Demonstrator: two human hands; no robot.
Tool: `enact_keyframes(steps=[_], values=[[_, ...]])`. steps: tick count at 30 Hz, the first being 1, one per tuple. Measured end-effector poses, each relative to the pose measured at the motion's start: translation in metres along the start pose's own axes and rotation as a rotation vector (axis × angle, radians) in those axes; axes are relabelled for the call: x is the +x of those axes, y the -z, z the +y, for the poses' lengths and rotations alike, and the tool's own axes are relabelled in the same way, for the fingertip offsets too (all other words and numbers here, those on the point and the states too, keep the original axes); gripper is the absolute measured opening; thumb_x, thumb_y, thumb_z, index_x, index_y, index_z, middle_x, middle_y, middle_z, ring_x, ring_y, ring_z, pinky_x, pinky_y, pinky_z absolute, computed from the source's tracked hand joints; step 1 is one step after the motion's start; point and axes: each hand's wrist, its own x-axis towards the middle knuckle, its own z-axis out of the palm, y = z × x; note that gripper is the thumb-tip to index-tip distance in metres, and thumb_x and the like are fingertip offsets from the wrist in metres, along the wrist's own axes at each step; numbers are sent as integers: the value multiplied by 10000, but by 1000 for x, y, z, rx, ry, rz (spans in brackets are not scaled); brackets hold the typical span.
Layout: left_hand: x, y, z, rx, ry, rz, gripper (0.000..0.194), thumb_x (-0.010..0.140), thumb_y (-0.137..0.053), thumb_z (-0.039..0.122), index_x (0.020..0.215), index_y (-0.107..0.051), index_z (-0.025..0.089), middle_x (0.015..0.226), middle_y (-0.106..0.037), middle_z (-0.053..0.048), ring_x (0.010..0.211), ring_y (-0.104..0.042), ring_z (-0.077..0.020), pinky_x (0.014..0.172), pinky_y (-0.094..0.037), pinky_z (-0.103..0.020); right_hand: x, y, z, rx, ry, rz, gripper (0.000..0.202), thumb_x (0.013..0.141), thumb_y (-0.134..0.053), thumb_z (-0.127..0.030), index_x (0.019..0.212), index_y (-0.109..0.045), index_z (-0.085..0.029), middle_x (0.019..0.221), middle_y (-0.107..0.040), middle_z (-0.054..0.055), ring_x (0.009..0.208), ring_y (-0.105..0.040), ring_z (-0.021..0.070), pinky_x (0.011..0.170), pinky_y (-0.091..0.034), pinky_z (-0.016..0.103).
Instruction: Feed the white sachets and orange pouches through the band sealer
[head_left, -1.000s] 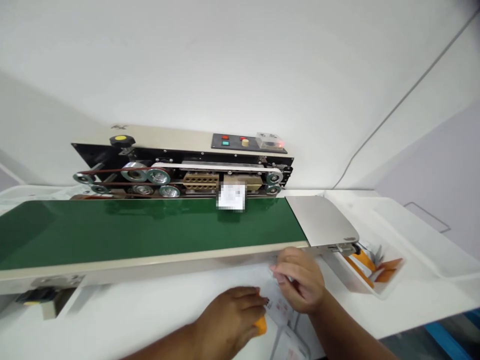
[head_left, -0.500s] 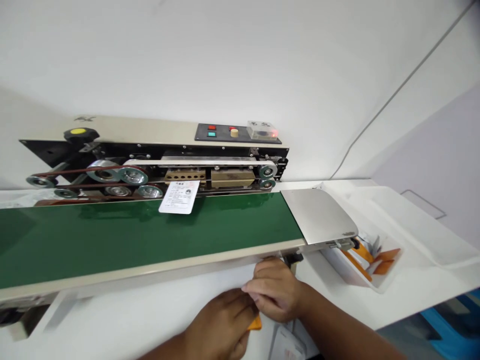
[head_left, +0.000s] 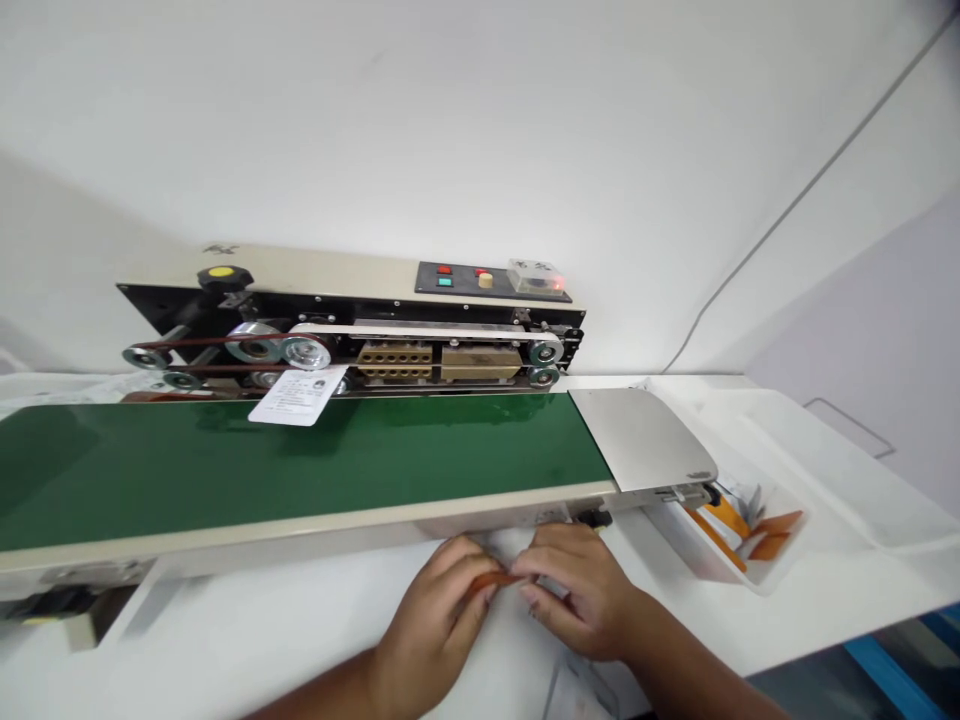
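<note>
Head camera view: a white table (head_left: 315,600) stands against a plain white wall (head_left: 480,130), with a grey cable (head_left: 750,270) running down the wall at the right. On the table is a long machine (head_left: 322,265) with a green belt (head_left: 420,460) in front of it and a bare metal plate (head_left: 645,440) at the belt's right end. To the right, a white bin (head_left: 686,545) holds orange and whitish packets, just beside a larger white tray (head_left: 840,440). Something blue (head_left: 889,680) shows low at the right edge.

A white card (head_left: 289,400) stands out from the machine's rollers over the belt; its lines of print and small dark picture are too small to read. Dark handwriting (head_left: 221,250) on the machine's top and marks on a clear box (head_left: 534,278) cannot be made out either.

Near the belt's front edge, above the table, the left hand (head_left: 439,620) grips an orange-brown packet (head_left: 491,579), and the right hand (head_left: 574,590) pinches its other end. A pale packet (head_left: 577,690) lies below, partly cut off.
</note>
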Motion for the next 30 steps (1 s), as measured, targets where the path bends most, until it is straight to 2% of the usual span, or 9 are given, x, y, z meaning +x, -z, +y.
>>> enact_keyframes(steps=[4, 9, 13, 15, 18, 22, 24, 27, 30], values=[[-5, -1, -2, -109, -19, 109, 80, 973, -576, 162, 958, -639, 210, 956, -673, -57, 910, -647, -191, 830, -533, -299, -13, -12, 13, -16, -93, 27, 299, 976, -523, -452, 1084, -614, -188, 816, -667, 51, 696, -599, 184, 635, -432, 300], [-13, -7, -7, -291, -35, 146, 99, 982, -554, 132, 1006, -590, 221, 1002, -684, -65, 958, -671, -193, 862, -549, -308, -9, -24, 24, 231, -39, -193, 462, 958, -492, -630, 1070, -631, -204, 902, -704, 59, 809, -652, 193, 733, -487, 301], [-15, -7, -9, -326, -35, 161, 123, 1011, -492, 158, 1077, -570, 227, 1055, -658, -87, 1025, -648, -211, 890, -553, -329, -7, -29, 29, 245, -46, -272, 273, 1004, -515, -452, 1068, -642, -219, 971, -727, 48, 882, -663, 182, 810, -486, 292], [-15, -5, -9, -264, -21, 181, 139, 1004, -506, 171, 1102, -587, 227, 1050, -656, -85, 1023, -646, -215, 906, -548, -328, -9, -30, 29, 238, -67, -250, 211, 1023, -465, -317, 968, -641, -214, 894, -714, 38, 817, -647, 164, 768, -477, 277], [-17, -5, -11, -162, 65, 223, 254, 974, -573, 189, 1221, -586, 245, 1100, -671, -85, 1029, -666, -226, 879, -562, -305, -12, -28, 27, 285, -111, -161, 199, 996, -477, -275, 855, -599, -204, 771, -650, 24, 694, -589, 146, 663, -448, 256], [-23, -8, -16, -178, 103, 153, 500, 966, -592, 211, 1438, -443, 284, 1044, -705, -60, 913, -704, -210, 824, -590, -309, -12, -23, 23, 365, -171, 4, 161, 994, -454, -238, 925, -596, -206, 773, -636, 17, 687, -579, 138, 659, -446, 247], [-26, -9, -19, -163, 83, 117, 572, 951, -617, 225, 1480, -410, 292, 1110, -705, -78, 977, -700, -231, 884, -586, -344, -12, -22, 22, 370, -197, 67, 162, 998, -450, -223, 942, -602, -209, 773, -639, 12, 679, -578, 131, 651, -442, 239], [-27, -8, -19, -122, 72, 69, 554, 930, -641, 238, 1450, -454, 283, 1176, -689, -102, 1027, -687, -248, 921, -575, -359, -14, -23, 24, 340, -204, 81, 163, 997, -461, -219, 953, -618, -211, 757, -641, 6, 664, -574, 129, 639, -437, 238], [-22, -6, -16, -152, 99, 34, 444, 951, -597, 240, 1380, -483, 257, 994, -704, -71, 900, -689, -215, 824, -590, -320, -16, -24, 25, 309, -186, 65, 166, 994, -473, -224, 973, -637, -214, 745, -641, 4, 655, -572, 131, 633, -435, 243]])
